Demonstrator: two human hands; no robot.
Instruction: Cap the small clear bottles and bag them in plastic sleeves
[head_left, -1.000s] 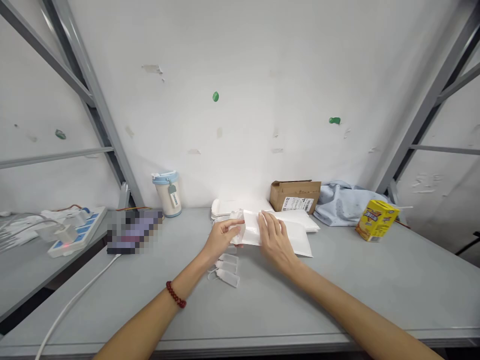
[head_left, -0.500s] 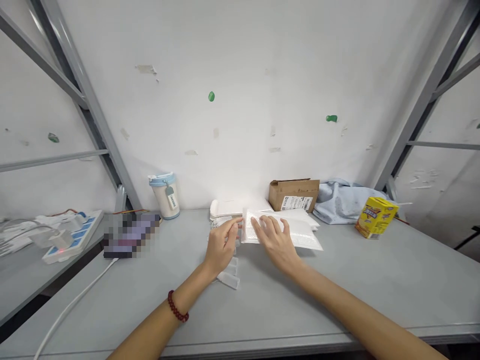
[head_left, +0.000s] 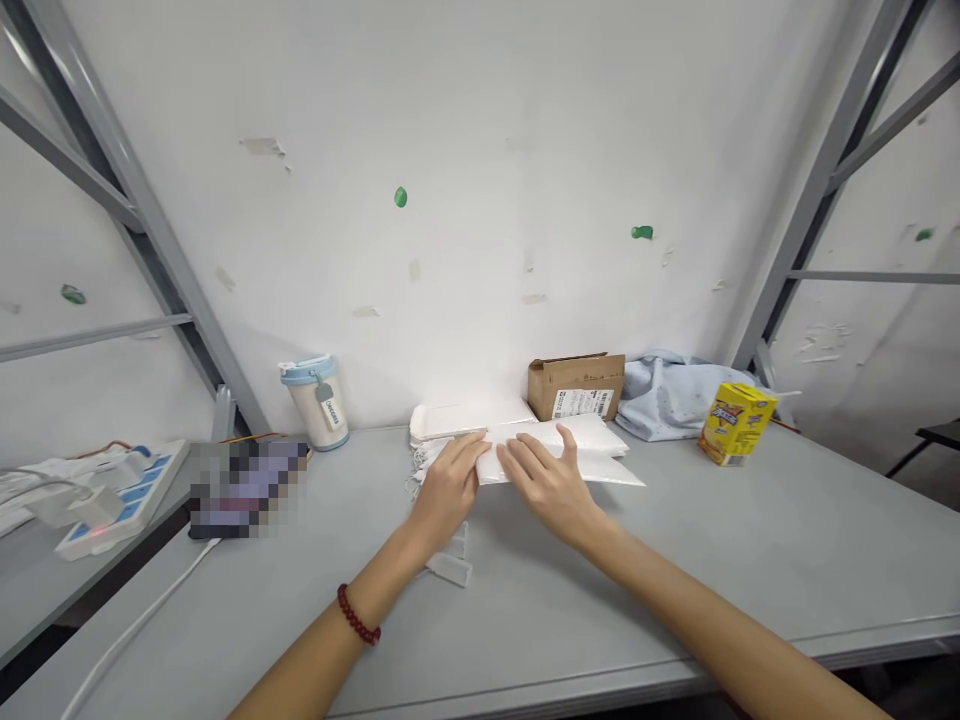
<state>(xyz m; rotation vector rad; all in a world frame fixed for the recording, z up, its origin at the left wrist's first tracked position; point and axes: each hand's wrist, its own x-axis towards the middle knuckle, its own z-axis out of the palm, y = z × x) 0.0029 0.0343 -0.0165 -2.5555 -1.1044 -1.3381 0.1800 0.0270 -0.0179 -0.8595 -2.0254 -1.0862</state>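
Observation:
A white bubble mailer (head_left: 600,467) is held at its left end, slightly raised off the grey table. My left hand (head_left: 448,487), with a dark red bead bracelet on its wrist, has its fingers closed around that end. My right hand (head_left: 546,488) presses its bent fingertips onto the mailer close beside the left, little finger lifted. Its underside grip is hidden. Behind the hands lie more white mailers (head_left: 480,415) in a stack. Several small translucent plastic pieces (head_left: 450,569) show on the table under my left wrist.
Along the wall stand a blue-lidded tumbler (head_left: 319,405), a brown cardboard box (head_left: 576,380) and a pale blue cloth (head_left: 664,395). A yellow carton (head_left: 733,425) stands at the right. On the left are a phone (head_left: 251,490) with a white cable and a power strip (head_left: 127,505).
My left hand has closed further around the mailer's left end, and both hands now meet there. The view has shifted slightly to the right.

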